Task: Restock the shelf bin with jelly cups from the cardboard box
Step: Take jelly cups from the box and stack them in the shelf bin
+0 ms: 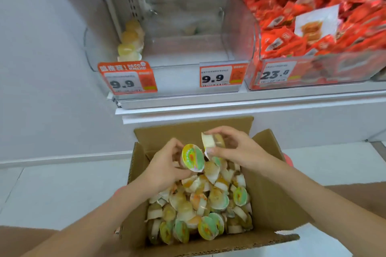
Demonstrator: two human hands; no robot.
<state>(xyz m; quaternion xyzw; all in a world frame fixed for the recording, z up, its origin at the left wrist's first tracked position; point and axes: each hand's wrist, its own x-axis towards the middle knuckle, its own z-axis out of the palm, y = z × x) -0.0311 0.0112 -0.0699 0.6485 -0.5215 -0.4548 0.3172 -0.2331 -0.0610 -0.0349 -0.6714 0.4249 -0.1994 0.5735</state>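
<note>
**Cups in hand, bin straight ahead and above**

I see both hands over the open cardboard box (pixel 271 173), each curled around a jelly cup. My left hand (pixel 165 165) grips a cup (pixel 193 157) with its printed lid facing me; my right hand (pixel 234 148) pinches another cup (pixel 213 142) tipped sideways. The clear shelf bin (pixel 188 52) lies up and forward, roughly equally near either hand, holding barely a cup or two. The box is heaped with cups. Beside the bin, another bin holds red packets (pixel 313 27).

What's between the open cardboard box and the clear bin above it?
In the head view: the white shelf ledge and a 9.9 price tag; nothing blocks the way up.
</note>
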